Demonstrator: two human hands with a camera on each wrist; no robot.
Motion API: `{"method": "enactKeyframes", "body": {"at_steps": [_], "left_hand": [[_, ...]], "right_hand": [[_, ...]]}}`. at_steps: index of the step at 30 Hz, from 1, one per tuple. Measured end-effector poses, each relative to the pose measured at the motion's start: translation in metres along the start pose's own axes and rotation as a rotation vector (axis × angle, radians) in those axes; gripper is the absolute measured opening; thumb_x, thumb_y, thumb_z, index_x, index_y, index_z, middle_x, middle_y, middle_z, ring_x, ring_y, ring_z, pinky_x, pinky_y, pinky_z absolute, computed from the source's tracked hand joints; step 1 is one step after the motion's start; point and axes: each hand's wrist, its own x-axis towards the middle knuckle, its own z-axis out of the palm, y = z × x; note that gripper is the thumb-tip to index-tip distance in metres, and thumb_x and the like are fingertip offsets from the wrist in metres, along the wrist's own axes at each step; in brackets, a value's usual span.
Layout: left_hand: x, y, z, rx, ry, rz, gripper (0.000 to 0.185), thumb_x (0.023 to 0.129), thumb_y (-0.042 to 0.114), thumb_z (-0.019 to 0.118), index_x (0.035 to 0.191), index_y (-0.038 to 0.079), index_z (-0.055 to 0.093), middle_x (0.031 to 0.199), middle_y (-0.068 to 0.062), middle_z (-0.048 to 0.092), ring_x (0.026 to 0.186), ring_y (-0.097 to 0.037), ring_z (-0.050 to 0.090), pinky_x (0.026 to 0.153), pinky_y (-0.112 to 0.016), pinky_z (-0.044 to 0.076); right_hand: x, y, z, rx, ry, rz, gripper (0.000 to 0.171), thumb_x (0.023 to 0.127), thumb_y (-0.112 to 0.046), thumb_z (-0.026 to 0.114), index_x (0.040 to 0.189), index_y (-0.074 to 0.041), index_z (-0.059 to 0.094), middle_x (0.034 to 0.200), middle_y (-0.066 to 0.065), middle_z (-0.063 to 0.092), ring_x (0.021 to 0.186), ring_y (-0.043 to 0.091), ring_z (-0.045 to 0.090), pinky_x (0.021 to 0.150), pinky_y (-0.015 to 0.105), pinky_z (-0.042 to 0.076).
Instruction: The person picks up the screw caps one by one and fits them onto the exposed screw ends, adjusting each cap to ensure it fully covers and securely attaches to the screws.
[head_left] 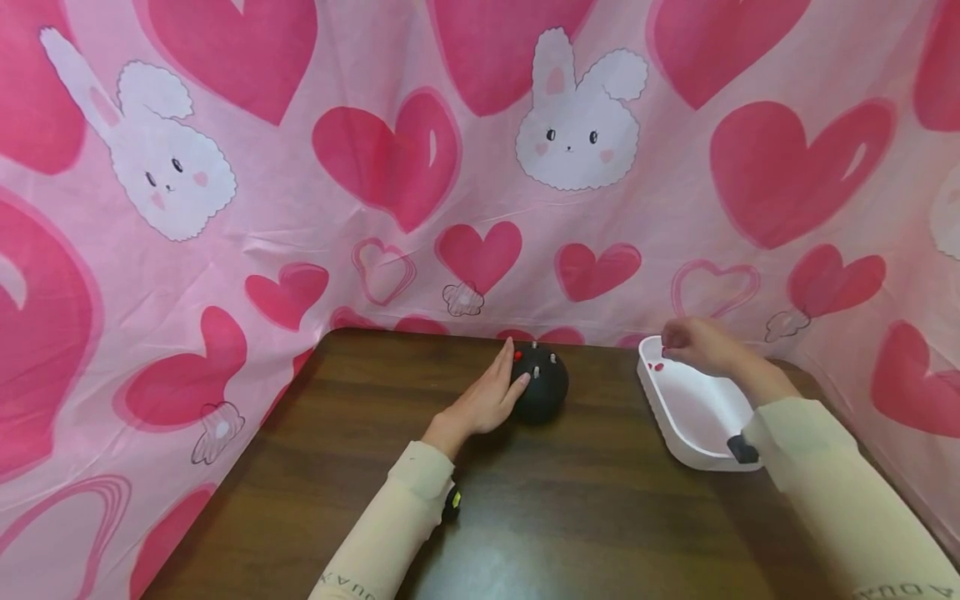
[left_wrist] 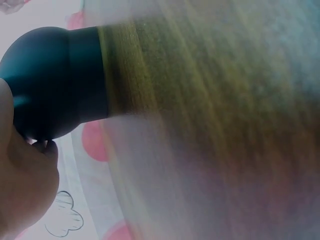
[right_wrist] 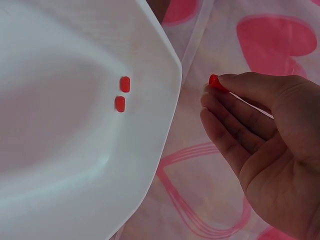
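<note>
A black ball-shaped stand (head_left: 542,398) with silver pegs stands on the table; one red cap (head_left: 517,356) shows on its left side. My left hand (head_left: 486,398) lies against the ball's left side, fingers straight, thumb on the front. In the left wrist view the black stand (left_wrist: 47,82) has a round head on a cylindrical base. Over the far end of a white tray (head_left: 675,437), my right hand (head_left: 701,343) pinches a small red cap (right_wrist: 215,81) between thumb and index finger. Two more red caps (right_wrist: 122,95) lie inside the tray.
The dark wooden table (head_left: 330,500) carries the stand near its far edge and the tray at the right. A pink cloth (head_left: 420,275) with hearts and rabbits hangs close behind the table and along both sides.
</note>
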Motion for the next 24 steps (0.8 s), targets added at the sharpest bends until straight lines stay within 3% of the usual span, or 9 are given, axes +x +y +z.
{"method": "enactKeyframes", "body": {"at_steps": [8, 17, 24], "left_hand": [[0.000, 0.000, 0.000, -0.013, 0.000, -0.001, 0.080, 0.108, 0.055, 0.032, 0.165, 0.013, -0.006, 0.173, -0.005, -0.001, 0.158, -0.017, 0.007, 0.125, -0.037, 0.015], [0.001, 0.000, -0.002, -0.013, 0.000, -0.003, 0.080, 0.108, 0.055, 0.032, 0.165, 0.014, -0.007, 0.173, -0.006, -0.001, 0.158, -0.017, 0.007, 0.125, -0.037, 0.015], [-0.001, 0.000, -0.002, -0.036, -0.012, -0.012, 0.080, 0.108, 0.056, 0.032, 0.165, 0.016, -0.008, 0.173, -0.003, -0.003, 0.158, -0.018, 0.007, 0.125, -0.039, 0.016]], "right_hand": [[0.004, -0.016, -0.002, -0.018, 0.015, 0.000, 0.011, 0.088, -0.001, 0.075, 0.096, -0.001, 0.068, 0.086, 0.004, 0.072, 0.083, 0.024, 0.068, 0.080, 0.046, 0.058], [0.010, -0.031, -0.004, -0.005, 0.036, -0.029, 0.010, 0.088, 0.002, 0.073, 0.095, -0.001, 0.066, 0.085, 0.004, 0.071, 0.081, 0.022, 0.067, 0.077, 0.037, 0.058], [0.012, -0.042, -0.003, 0.000, 0.055, -0.044, 0.010, 0.088, 0.003, 0.073, 0.094, 0.000, 0.067, 0.085, 0.005, 0.072, 0.080, 0.023, 0.068, 0.078, 0.042, 0.059]]}}
